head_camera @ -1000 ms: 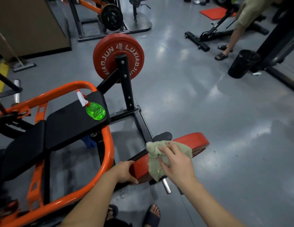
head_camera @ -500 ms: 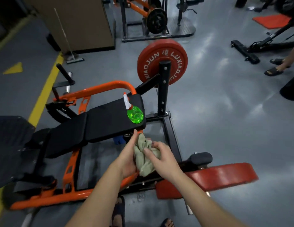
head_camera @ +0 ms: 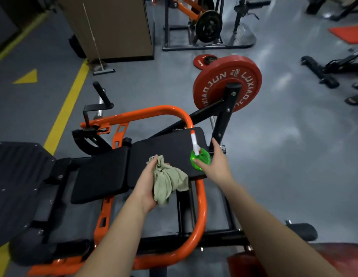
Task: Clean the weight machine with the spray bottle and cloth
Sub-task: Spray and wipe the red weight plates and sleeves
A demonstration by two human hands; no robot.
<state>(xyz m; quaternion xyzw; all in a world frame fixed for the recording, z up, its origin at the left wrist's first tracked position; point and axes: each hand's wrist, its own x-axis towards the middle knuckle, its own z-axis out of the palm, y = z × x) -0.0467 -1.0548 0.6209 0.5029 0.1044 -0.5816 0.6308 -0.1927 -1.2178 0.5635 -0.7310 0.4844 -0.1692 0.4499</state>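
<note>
The weight machine has black pads (head_camera: 164, 148) and an orange tube frame (head_camera: 154, 110). A green spray bottle (head_camera: 201, 156) with a white-and-orange nozzle stands at the right end of the back pad. My right hand (head_camera: 216, 164) reaches around it: the thumb touches its near side and the fingers stretch straight past its right side. My left hand (head_camera: 148, 182) grips a crumpled grey-green cloth (head_camera: 168, 180) just above the pad, left of the bottle. A red weight plate (head_camera: 214, 82) hangs on the machine's black post behind.
Another red plate (head_camera: 334, 256) sits at the lower right by my forearm. A small plate (head_camera: 205, 60) lies on the grey floor. A brown cabinet (head_camera: 114, 27), a yellow floor line (head_camera: 68, 104) and another rack (head_camera: 208, 25) are further back. A person's sandalled foot (head_camera: 354, 99) shows at the right edge.
The cloth passed from my right hand into my left. My right hand left the lower red plate and reached up to the spray bottle. My view shifted left over the pads.
</note>
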